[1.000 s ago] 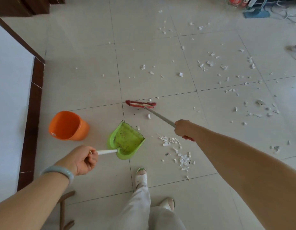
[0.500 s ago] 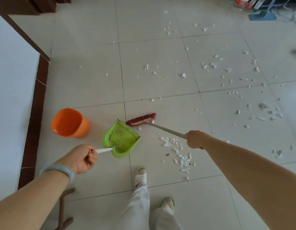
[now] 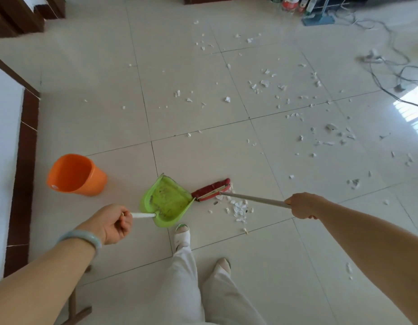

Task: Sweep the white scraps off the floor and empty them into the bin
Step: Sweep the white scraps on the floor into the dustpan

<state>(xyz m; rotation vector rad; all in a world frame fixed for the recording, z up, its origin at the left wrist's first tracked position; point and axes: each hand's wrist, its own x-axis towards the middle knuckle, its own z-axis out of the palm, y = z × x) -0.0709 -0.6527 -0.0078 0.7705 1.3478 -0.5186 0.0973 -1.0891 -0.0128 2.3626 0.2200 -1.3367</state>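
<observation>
My left hand (image 3: 112,222) grips the white handle of a green dustpan (image 3: 167,202) that lies on the tiled floor in front of my feet. My right hand (image 3: 304,205) grips the grey pole of a broom whose red head (image 3: 211,190) touches the dustpan's right corner. A small heap of white scraps (image 3: 238,209) lies just right of the pan, below the broom head. Several more white scraps (image 3: 264,84) are scattered over the tiles farther off and to the right. An orange bin (image 3: 74,175) stands open to the left of the dustpan.
A white wall with a dark brown skirting (image 3: 23,160) runs along the left. Cables and a power strip (image 3: 376,58) lie on the floor at the far right. Bottles and a blue stand (image 3: 318,18) sit at the far edge. A wooden piece (image 3: 73,308) stands by my left leg.
The broom head has been drawn toward me, from the far tile down to the dustpan's right corner next to the scrap heap. The dustpan has stayed near the bin.
</observation>
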